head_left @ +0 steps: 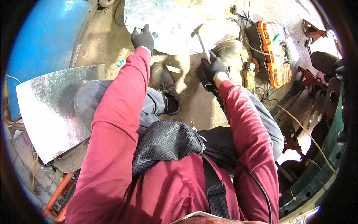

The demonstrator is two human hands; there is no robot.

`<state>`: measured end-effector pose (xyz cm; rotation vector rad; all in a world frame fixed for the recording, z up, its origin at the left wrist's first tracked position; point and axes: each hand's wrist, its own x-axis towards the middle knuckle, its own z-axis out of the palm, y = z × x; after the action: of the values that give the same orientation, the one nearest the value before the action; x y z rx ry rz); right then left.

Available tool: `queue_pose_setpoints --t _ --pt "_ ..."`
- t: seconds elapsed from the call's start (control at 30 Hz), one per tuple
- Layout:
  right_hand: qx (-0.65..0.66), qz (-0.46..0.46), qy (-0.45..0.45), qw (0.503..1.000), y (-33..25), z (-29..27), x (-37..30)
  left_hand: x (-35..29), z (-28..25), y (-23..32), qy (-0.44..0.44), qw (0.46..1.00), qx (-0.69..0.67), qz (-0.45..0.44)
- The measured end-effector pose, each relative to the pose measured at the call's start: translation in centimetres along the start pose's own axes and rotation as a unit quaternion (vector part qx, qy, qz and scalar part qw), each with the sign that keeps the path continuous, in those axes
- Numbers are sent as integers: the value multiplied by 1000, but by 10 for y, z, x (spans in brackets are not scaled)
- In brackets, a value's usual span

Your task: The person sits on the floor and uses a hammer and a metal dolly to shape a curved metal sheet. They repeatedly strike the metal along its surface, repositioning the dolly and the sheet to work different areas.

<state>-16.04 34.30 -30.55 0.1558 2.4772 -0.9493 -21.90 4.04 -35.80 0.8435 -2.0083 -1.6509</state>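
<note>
A bright silvery metal sheet lies on the floor ahead of me, with a curved near edge. My left hand, in a black glove, is closed at the sheet's near left edge, where a thin pale strip shows by the fingers. In my right hand, also gloved in black, is the handle of a hammer. Its head is raised forward, over or close to the right part of the sheet; how high, I cannot tell.
A second metal sheet leans by my left knee, near a blue panel. On the right are an orange and black toolbox, a yellow angle grinder, cables and red jack stands. A small pale strip lies beside my shoe.
</note>
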Motion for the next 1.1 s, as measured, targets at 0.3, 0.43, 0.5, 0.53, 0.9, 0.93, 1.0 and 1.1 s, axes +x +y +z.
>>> queue_pose_setpoints --t 0.3,0.43,0.5,0.53,0.9,0.93,1.0,1.1 --pt "36 -50 -2 998 -31 36 18 5 -19 -4 28 998 52 28" --pt "34 -11 -54 998 -48 34 34 -9 -30 -12 46 998 19 -32" --pt "51 -7 -56 997 -52 36 36 -22 -31 -5 39 997 -19 -67" --pt "52 -8 -54 997 -53 37 36 -23 -30 -4 47 994 -44 -90" --pt "-75 79 -92 990 -88 23 20 28 -22 -31 87 965 -216 -123" --pt "-78 72 -95 990 -93 24 20 40 -28 -43 80 969 -197 -127" --pt "-87 75 -93 989 -89 22 22 48 -27 -44 53 974 -164 -145" --pt "-95 54 -78 991 -68 35 31 36 -22 -42 60 983 -110 -131"
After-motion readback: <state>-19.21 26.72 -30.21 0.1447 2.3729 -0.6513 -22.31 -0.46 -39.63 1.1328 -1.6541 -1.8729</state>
